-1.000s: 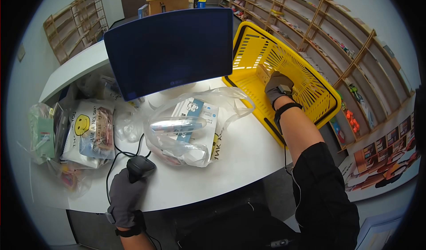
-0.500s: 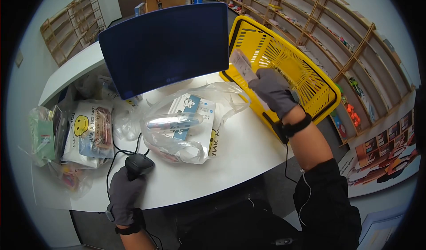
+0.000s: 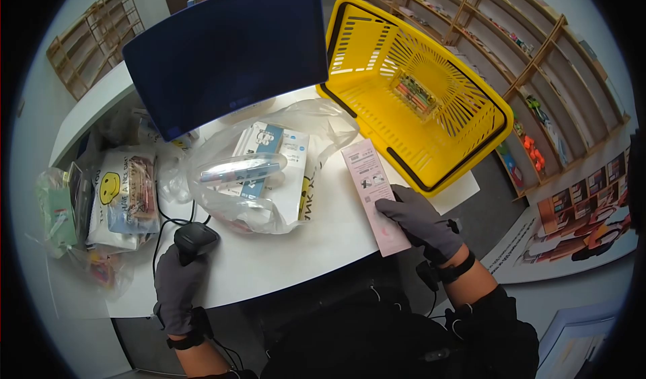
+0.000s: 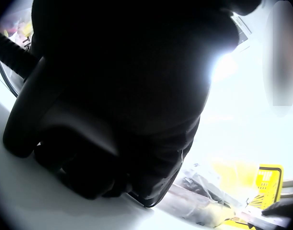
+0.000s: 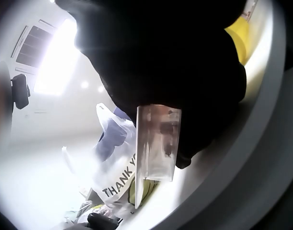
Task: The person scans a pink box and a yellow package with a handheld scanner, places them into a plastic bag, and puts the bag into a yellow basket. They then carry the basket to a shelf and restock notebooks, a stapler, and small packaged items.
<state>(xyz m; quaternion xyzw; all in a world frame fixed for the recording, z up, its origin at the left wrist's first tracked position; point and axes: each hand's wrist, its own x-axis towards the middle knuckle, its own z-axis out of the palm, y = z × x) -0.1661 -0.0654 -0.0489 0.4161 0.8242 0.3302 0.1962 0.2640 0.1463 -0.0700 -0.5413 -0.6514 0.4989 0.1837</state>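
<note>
In the head view my gloved left hand grips a black handheld barcode scanner by its handle, low over the front left of the white counter. My gloved right hand holds a long pink box near its lower end, thumb lying across the printed face. This box overlaps the counter's front right edge. In the right wrist view the end of the box sticks out below the dark hand. The left wrist view shows the left hand as a dark shape around the scanner handle.
A yellow basket tilts at the back right with a clear pack of colourful items inside. Mid-counter lies a see-through bag with boxes; more filled bags stand left. A dark monitor rises behind. The scanner's cable loops nearby.
The right hand has come out of the yellow basket with the pink box and drawn it back towards the body. The left hand keeps holding the scanner. The head view has shifted slightly.
</note>
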